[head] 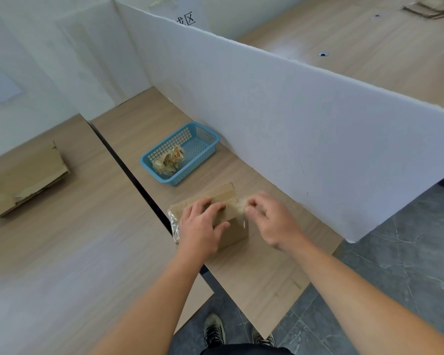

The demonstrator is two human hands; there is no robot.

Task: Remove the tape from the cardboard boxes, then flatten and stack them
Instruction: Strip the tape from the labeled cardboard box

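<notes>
A person stands at a pale wooden surface (138,129), with a small cardboard box (229,194) near its front edge, right in front of them. The left hand (200,224) lies on top of the box and presses it down. Its fingers are loosely bent on the lid rather than wrapped around anything, and the thumb is spread toward the near side. The right hand (272,221) is at the box's right top edge, its fingertips pinched on a strip of clear tape (241,202) that lifts off the cardboard there. That spot is blurred, so I cannot tell how much of the strip is free. More shiny tape (173,225) wraps the box's left end.

Beyond the box, against a white partition board (292,124), sits a blue plastic basket (190,172) holding a crumpled wad of used tape (168,160). Well apart, on the neighbouring surface to the left, flattened cardboard (23,180) lies in a low pile. Below the surface edge, the person's dark shoes (214,329) rest on a grey tiled floor (408,252).
</notes>
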